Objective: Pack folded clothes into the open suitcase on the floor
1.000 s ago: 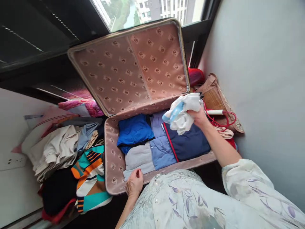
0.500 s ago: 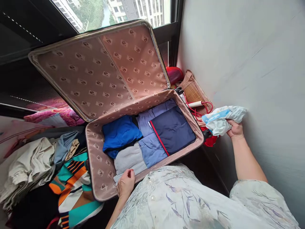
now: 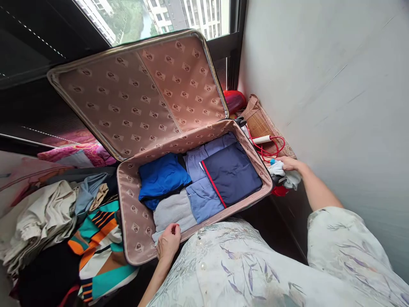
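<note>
White bundle (image 3: 277, 169) clasped in right hand (image 3: 290, 163), beside suitcase's (image 3: 129, 213) right end.
Long axis: crosswise, sloping down rightward. Skipping rope (image 3: 262, 139): just beyond. Left hand (image 3: 168, 242): at near rim (image 3: 246, 202); cannot tell whether gripping.

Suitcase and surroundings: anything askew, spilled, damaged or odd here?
Nothing in the suitcase looks spilled or damaged, though the blue garment lies rumpled, unlike the flatter navy garment. Outside, a red cord sprawls in loose loops, and the wall bears thin scratch-like lines.
</note>
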`<move>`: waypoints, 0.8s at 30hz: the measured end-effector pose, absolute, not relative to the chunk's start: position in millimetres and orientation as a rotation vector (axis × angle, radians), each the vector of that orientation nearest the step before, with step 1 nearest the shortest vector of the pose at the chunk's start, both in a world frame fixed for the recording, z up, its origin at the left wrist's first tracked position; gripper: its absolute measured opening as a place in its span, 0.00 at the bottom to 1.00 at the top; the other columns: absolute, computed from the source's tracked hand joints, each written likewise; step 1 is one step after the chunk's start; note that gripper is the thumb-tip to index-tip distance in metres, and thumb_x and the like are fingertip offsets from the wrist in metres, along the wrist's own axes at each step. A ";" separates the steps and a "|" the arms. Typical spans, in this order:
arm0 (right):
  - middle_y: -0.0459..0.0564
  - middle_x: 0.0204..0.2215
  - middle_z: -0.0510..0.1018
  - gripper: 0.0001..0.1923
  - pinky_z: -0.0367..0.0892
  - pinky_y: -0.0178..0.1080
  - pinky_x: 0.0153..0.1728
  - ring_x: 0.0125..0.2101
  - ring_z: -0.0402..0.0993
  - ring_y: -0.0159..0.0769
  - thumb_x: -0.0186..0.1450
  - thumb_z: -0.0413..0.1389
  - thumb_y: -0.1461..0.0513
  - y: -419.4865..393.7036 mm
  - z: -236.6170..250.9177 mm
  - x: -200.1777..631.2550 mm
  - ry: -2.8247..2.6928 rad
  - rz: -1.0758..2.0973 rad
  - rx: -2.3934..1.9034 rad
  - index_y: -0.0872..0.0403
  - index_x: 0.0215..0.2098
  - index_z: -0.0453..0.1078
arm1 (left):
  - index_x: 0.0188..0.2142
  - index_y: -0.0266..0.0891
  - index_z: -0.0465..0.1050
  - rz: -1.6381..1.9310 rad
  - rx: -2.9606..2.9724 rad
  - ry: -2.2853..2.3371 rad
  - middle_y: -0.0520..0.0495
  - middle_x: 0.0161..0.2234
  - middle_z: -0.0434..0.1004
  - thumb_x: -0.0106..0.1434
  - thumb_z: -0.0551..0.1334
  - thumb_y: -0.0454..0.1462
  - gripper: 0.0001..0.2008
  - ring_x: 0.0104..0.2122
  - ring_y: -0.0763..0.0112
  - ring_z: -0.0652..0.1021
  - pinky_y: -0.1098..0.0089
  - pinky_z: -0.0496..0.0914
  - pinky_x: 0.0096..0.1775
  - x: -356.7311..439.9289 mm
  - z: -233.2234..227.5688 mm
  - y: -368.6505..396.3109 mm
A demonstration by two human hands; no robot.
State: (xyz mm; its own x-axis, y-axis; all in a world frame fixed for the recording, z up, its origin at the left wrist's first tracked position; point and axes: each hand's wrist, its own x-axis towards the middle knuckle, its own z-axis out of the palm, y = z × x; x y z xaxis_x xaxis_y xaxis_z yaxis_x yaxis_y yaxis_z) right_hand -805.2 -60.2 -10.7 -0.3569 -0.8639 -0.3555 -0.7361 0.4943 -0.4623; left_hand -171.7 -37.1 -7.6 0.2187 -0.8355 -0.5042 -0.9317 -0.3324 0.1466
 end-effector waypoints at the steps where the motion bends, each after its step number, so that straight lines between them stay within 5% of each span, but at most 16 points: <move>1: 0.55 0.37 0.85 0.16 0.72 0.39 0.43 0.39 0.80 0.44 0.51 0.63 0.65 -67.6 -18.3 -799.5 2.140 -0.094 -1.302 0.54 0.39 0.78 | 0.42 0.45 0.80 0.762 -2.298 1.691 0.42 0.40 0.85 0.68 0.55 0.45 0.15 0.36 0.56 0.80 0.67 0.64 0.33 -172.2 -6.9 -37.3; 4: 0.66 0.50 0.80 0.29 0.68 0.43 0.51 0.50 0.77 0.49 0.55 0.62 0.65 -79.1 -39.6 -786.8 2.158 0.235 -1.294 0.59 0.55 0.73 | 0.42 0.45 0.80 0.769 -2.291 1.672 0.42 0.40 0.85 0.69 0.55 0.45 0.15 0.37 0.55 0.80 0.66 0.64 0.33 -174.6 -3.9 -37.1; 7: 0.69 0.53 0.78 0.34 0.67 0.46 0.53 0.52 0.76 0.52 0.55 0.62 0.66 -82.3 -49.5 -781.3 2.171 0.337 -1.319 0.60 0.61 0.68 | 0.43 0.45 0.80 0.775 -2.303 1.664 0.42 0.42 0.84 0.69 0.54 0.44 0.15 0.39 0.54 0.80 0.66 0.64 0.34 -177.7 -0.9 -35.9; 16: 0.65 0.45 0.82 0.19 0.72 0.47 0.43 0.46 0.81 0.56 0.58 0.62 0.59 -94.6 -11.8 -802.1 2.108 0.591 -1.661 0.54 0.48 0.76 | 0.42 0.46 0.79 0.804 -2.408 1.619 0.44 0.44 0.84 0.70 0.55 0.43 0.13 0.40 0.56 0.80 0.67 0.61 0.34 -183.2 2.2 -33.3; 20: 0.62 0.48 0.81 0.16 0.71 0.46 0.46 0.48 0.79 0.51 0.66 0.55 0.58 -112.3 -4.7 -748.2 2.072 0.326 -1.935 0.50 0.51 0.74 | 0.41 0.45 0.79 0.777 -2.419 1.658 0.43 0.42 0.84 0.70 0.55 0.42 0.13 0.39 0.58 0.80 0.67 0.60 0.34 -183.6 0.6 -32.3; 24: 0.60 0.60 0.73 0.27 0.66 0.47 0.58 0.58 0.72 0.50 0.65 0.56 0.62 -153.4 -21.8 -650.5 1.671 0.164 -2.085 0.50 0.63 0.66 | 0.40 0.45 0.79 0.778 -2.423 1.675 0.44 0.41 0.83 0.70 0.55 0.41 0.12 0.37 0.60 0.80 0.68 0.60 0.33 -184.0 0.1 -31.8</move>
State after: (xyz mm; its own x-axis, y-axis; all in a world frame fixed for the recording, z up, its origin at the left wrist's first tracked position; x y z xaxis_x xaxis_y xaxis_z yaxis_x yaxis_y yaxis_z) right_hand -650.5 -153.4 -21.8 0.2551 -0.8933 -0.3701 -0.9482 -0.1563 -0.2764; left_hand -184.0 -31.8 0.1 0.2666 -0.8483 -0.4575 -0.8969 -0.3921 0.2045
